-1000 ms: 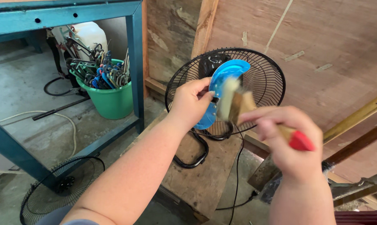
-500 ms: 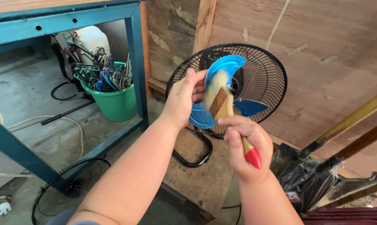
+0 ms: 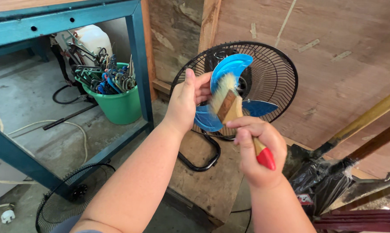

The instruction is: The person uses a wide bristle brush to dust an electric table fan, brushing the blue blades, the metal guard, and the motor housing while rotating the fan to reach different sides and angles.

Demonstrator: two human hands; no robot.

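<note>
A small fan with blue blades (image 3: 229, 69) and a black wire rear guard (image 3: 275, 77) stands on a wooden board (image 3: 208, 181). My left hand (image 3: 186, 101) grips the edge of one blue blade. My right hand (image 3: 257, 149) holds a wide paintbrush (image 3: 234, 110) with a wooden ferrule end and a red handle tip. Its pale bristles rest against the blade beside my left fingers.
A green bucket (image 3: 117, 105) stuffed with hangers sits under a teal metal table frame (image 3: 136, 51) at left. A loose black fan guard (image 3: 70, 194) lies on the concrete floor. Plywood wall behind; tool handles (image 3: 367, 116) and black plastic (image 3: 320, 181) at right.
The view shifted slightly. My right hand brought the brush from in front of the fan onto the blue blade; my left hand keeps holding the blade.
</note>
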